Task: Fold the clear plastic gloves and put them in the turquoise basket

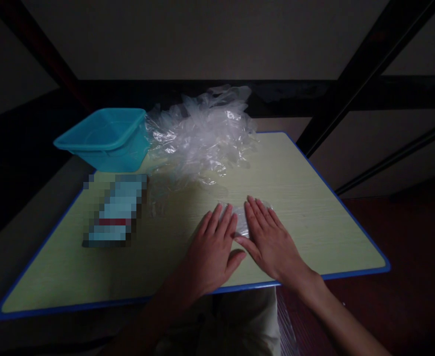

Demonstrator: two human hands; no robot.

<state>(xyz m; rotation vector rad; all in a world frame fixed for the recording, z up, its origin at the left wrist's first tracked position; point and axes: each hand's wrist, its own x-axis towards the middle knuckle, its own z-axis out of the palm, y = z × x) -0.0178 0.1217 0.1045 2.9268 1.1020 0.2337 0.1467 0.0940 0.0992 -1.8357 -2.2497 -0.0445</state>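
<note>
A small piece of clear plastic [241, 220] lies flat on the table near its front edge. My left hand [212, 252] rests palm down over its left part, fingers stretched out. On its right part lies my right hand [271, 237], also flat with the fingers extended. The plastic shows between the two hands and past the right fingertips; the rest is hidden under them. Behind the hands, a large loose heap of thin clear plastic gloves [206, 133] spreads over the back of the table.
A blue plastic basin [120, 157] stands at the table's back left corner. In front of it lies a pixelated rectangular object [119, 210]. The pale table [306, 217] has a blue rim, and a wall with dark beams rises behind it.
</note>
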